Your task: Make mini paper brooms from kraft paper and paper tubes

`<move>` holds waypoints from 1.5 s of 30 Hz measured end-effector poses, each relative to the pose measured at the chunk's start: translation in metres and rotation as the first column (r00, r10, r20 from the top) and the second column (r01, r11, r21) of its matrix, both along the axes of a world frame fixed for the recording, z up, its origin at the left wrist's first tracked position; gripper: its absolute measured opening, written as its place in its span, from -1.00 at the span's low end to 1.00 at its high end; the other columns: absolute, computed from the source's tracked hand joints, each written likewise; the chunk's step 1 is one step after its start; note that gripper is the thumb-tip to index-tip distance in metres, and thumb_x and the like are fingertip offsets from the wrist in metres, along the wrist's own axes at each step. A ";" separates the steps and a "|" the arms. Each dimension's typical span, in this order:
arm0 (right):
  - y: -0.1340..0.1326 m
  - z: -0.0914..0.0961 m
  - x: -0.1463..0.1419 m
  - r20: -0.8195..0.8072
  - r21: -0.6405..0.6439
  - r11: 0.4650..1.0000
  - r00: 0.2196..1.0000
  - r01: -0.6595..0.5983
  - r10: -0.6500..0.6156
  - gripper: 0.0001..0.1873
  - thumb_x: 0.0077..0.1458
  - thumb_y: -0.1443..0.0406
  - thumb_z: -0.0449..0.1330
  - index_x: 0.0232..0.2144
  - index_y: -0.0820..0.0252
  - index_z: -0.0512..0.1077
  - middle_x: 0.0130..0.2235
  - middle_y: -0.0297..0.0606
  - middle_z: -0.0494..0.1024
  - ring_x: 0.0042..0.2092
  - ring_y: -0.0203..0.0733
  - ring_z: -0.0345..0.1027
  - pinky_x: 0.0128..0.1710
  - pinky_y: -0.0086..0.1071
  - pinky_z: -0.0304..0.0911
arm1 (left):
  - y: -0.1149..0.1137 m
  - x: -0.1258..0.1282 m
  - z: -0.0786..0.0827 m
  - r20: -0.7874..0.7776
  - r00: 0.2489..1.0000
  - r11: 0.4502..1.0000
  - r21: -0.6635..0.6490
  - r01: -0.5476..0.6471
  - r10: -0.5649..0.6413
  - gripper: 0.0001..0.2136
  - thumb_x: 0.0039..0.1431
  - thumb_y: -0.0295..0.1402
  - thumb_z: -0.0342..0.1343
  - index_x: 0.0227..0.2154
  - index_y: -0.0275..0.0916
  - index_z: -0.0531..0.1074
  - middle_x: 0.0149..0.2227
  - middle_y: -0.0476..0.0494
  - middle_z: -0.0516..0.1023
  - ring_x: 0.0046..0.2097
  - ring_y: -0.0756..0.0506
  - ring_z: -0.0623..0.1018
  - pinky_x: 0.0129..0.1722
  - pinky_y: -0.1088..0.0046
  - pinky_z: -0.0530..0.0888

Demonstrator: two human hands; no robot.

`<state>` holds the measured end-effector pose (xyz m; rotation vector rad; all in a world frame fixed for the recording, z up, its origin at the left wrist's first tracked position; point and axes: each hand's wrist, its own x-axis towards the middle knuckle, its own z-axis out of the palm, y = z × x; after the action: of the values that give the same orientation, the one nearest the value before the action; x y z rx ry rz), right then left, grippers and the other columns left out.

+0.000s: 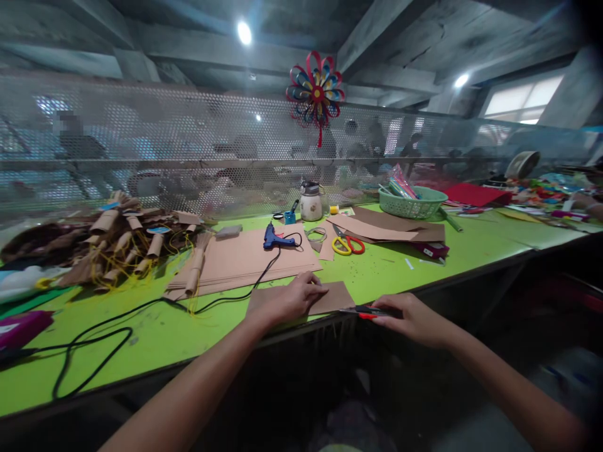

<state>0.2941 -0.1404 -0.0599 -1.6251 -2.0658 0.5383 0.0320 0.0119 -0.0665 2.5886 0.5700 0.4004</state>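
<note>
At the near edge of a green worktop (pixel 164 333), a person's left hand (pixel 289 300) lies flat, fingers uncurled, pressing down a brown cardboard piece (pixel 335 296). The right hand (pixel 412 317) is closed around a red-and-black cutter (pixel 367 311), its tip touching the piece's right corner. Behind, mid-worktop, a blue glue gun (pixel 276 238) rests on larger cardboard sheets (pixel 240 260), with yellow-and-red scissors (pixel 347 243) just beside them. A green basket (pixel 412 206) stands near the far edge.
</note>
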 end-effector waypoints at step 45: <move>-0.001 0.005 -0.020 -0.041 -0.030 0.999 0.999 -0.025 0.023 -0.64 0.17 0.07 0.12 -0.21 0.21 0.52 -0.27 -0.21 0.60 -0.26 -0.13 0.41 -0.25 -0.35 0.25 | -0.006 0.000 0.007 0.015 1.000 1.000 0.009 0.010 -0.010 -0.64 0.34 -0.20 -0.12 0.00 -0.20 0.48 -0.13 -0.20 0.37 -0.12 -0.09 0.38 -0.09 0.38 0.34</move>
<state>0.2739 -0.1411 -0.0550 -1.5954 -2.0595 0.6093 0.0316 0.0056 -0.0597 2.5936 0.5514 0.4204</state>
